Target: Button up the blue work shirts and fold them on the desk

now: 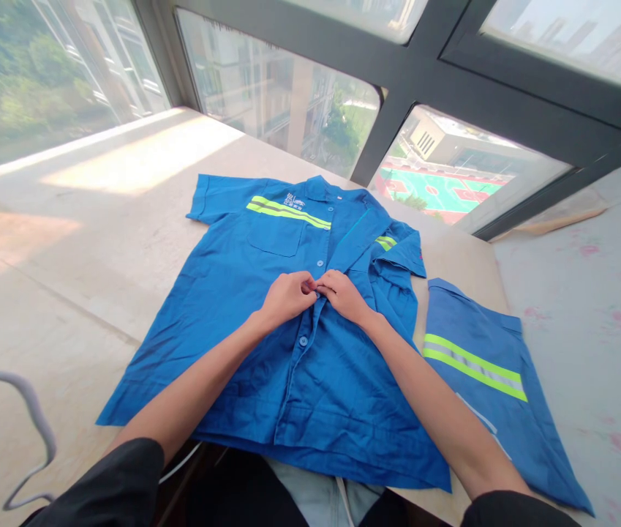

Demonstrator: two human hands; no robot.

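A blue short-sleeved work shirt [227,293] lies spread front up, its collar away from me. Yellow-green and silver reflective bands cross its chest. My left hand [290,293] and my right hand [343,294] meet at the front placket, fingers pinched together on its edge by a button. Fingertips partly hide that button. Below my hands another button [303,341] shows on the placket, and one more [320,263] sits just above them. The shirt's right-hand front panel is rumpled and folded back near the collar.
A folded blue garment [475,395] with a reflective band lies to the right, beside a flower-patterned wall [589,322]. The pale tabletop [85,285] runs to the windows. A grey-white cable [41,424] curves at the lower left.
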